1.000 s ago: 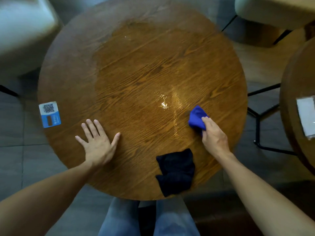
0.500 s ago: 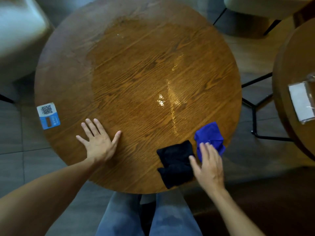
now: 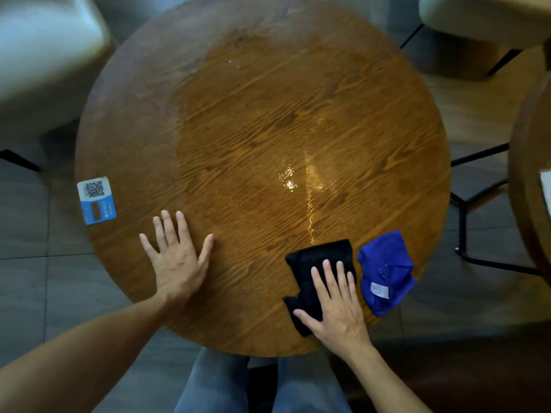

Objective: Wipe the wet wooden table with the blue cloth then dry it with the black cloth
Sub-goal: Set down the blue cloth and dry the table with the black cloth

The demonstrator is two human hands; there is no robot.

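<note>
right hand (image 3: 337, 305) flat on black cloth (image 3: 320, 257), grip apart | left hand (image 3: 179, 260) flat, apart | risk: blue cloth (image 3: 386, 272) at worktop (image 3: 238, 129) edge slips off

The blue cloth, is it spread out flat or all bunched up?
Bunched up. The blue cloth lies crumpled with folds, its white tag showing, beside the black cloth.

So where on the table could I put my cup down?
The far half of the table is bare, though its middle looks wet. It's crowded near you: left hand, right hand on the black cloth, blue cloth, sticker at the left edge.
</note>
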